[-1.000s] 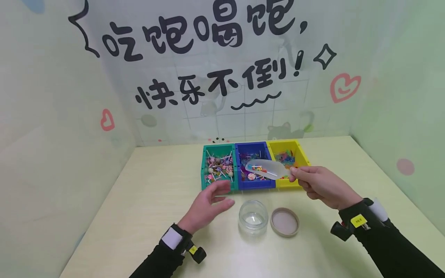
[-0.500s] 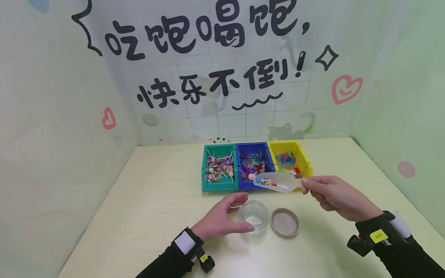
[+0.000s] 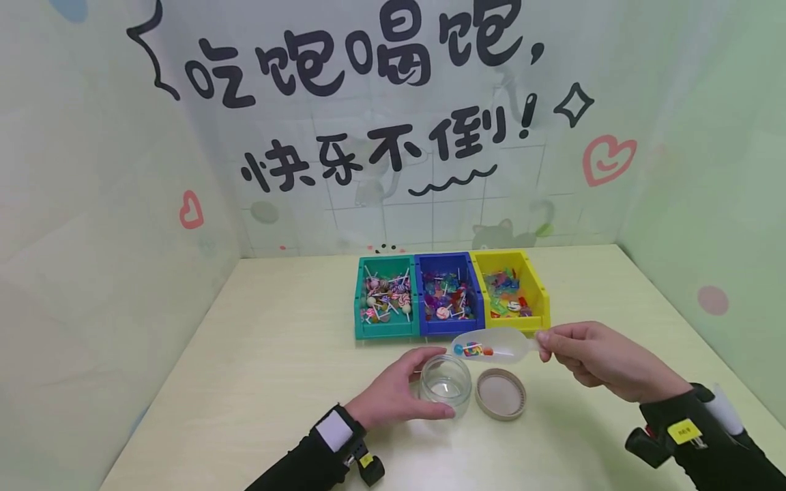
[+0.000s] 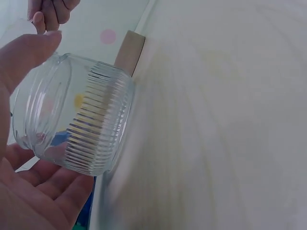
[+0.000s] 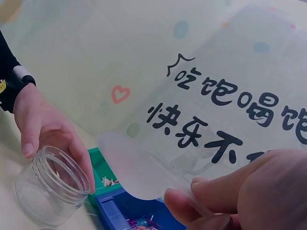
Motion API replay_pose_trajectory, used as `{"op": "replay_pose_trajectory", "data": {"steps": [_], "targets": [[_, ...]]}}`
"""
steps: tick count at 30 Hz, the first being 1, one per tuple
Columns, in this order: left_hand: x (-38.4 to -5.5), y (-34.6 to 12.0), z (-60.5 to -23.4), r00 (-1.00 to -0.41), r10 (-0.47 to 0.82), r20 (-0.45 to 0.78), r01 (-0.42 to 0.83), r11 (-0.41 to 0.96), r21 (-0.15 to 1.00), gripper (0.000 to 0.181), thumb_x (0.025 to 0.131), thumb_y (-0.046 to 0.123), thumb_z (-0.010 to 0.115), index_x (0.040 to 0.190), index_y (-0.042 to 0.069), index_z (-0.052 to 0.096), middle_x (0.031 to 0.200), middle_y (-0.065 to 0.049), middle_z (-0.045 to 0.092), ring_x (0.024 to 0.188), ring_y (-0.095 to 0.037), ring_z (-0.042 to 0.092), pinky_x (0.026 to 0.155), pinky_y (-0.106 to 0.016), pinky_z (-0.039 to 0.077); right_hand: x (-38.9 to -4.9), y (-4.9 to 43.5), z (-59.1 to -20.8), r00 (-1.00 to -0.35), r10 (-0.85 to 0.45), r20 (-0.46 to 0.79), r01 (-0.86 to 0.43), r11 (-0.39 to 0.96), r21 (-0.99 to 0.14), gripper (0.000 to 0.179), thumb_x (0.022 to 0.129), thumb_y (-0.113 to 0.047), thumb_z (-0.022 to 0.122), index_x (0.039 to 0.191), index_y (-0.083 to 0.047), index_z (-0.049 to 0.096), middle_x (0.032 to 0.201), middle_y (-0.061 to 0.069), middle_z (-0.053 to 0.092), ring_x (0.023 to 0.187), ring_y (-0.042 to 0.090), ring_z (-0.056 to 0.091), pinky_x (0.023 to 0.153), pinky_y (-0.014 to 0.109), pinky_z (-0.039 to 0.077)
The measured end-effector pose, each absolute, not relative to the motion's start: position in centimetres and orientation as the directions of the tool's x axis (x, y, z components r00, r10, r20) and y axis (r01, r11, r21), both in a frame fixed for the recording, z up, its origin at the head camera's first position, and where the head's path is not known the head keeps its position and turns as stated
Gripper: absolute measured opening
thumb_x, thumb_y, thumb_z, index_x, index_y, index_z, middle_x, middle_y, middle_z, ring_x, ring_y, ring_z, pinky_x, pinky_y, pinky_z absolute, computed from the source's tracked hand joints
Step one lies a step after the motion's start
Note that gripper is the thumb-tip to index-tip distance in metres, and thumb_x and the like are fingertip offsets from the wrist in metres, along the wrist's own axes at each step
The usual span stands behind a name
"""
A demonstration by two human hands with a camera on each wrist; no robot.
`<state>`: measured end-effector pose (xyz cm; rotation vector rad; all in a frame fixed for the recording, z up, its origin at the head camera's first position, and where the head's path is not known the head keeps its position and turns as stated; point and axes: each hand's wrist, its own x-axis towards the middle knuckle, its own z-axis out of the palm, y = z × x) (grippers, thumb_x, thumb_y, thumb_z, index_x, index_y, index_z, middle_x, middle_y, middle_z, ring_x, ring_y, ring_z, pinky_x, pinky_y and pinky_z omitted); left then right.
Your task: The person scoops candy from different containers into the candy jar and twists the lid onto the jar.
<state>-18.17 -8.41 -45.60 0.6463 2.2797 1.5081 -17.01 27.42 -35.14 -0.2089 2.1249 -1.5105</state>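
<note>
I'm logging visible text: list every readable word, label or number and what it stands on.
"吃饱喝饱," upper line, black on the pale printed back wall.
"快乐不倒!" lower line, same wall.
Too small to read: yellow rectangular label at right wrist; smaller yellow label at left wrist.

Pale tbl [image 3: 276,341]: clear jar [image 3: 446,387], lid [image 3: 501,394] just beside, 3 clrd bins [image 3: 453,327] behind.

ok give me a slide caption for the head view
Left hand around a glass jar, right hand gripping a scoop of small colorful pieces, three filled bins beyond.
</note>
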Motion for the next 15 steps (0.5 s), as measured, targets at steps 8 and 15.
{"op": "replay_pose_trajectory", "data": {"steps": [8, 15], "targets": [[-18.22, -8.28, -45.88, -0.847, 0.531, -0.020, 0.201, 0.354, 0.913, 0.082, 0.087, 0.027, 0.095, 0.158, 0.020, 0.054, 0.156, -0.003, 0.059, 0.144, -0.029, 0.059, 0.123, -0.051, 0.049, -16.91, 27.20, -34.88, -0.831, -0.448, -0.329, 0.147, 0.394, -0.907, 0.035, 0.117, -0.033, 0.055, 0.102, -0.005, 0.071, 0.067, -0.005, 0.031, 0.054, 0.018, 0.020, 0.049, 0.034, 0.013], [-18.28, -8.31, -45.97, -0.847, 0.531, -0.017, 0.210, 0.363, 0.908, 0.080, 0.087, 0.027, 0.096, 0.156, 0.021, 0.056, 0.153, -0.002, 0.060, 0.141, -0.027, 0.059, 0.122, -0.053, 0.050, -16.98, 26.80, -34.75, -0.825, -0.444, -0.349, 0.137, 0.443, -0.886, 0.036, 0.115, -0.033, 0.058, 0.101, -0.003, 0.071, 0.066, -0.005, 0.033, 0.053, 0.019, 0.020, 0.049, 0.032, 0.015]]}}
